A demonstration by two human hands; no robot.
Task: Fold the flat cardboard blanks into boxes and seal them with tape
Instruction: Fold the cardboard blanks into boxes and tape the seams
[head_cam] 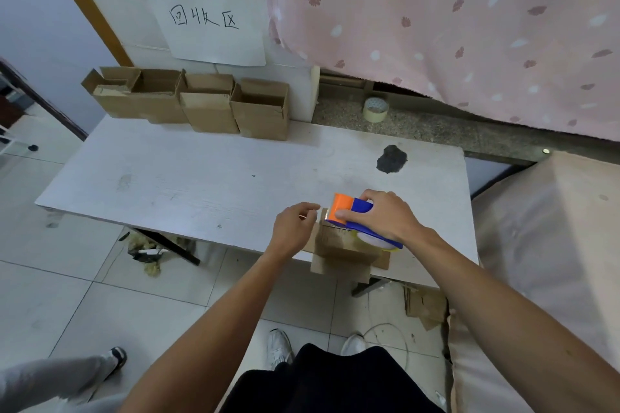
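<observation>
Two hands sealing: right hand (382, 218) grips orange-and-blue tape dispenser (350, 208) atop brown cardboard box (342, 253); left hand (292, 225) alongside apparently pinches tape end (320, 215) taut.

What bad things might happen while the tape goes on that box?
The box hangs over the table's near edge, so pressing down with the tape dispenser might tip it off. The left hand is close to the dispenser's orange front, so its fingers might get nicked or stuck to tape.
</observation>
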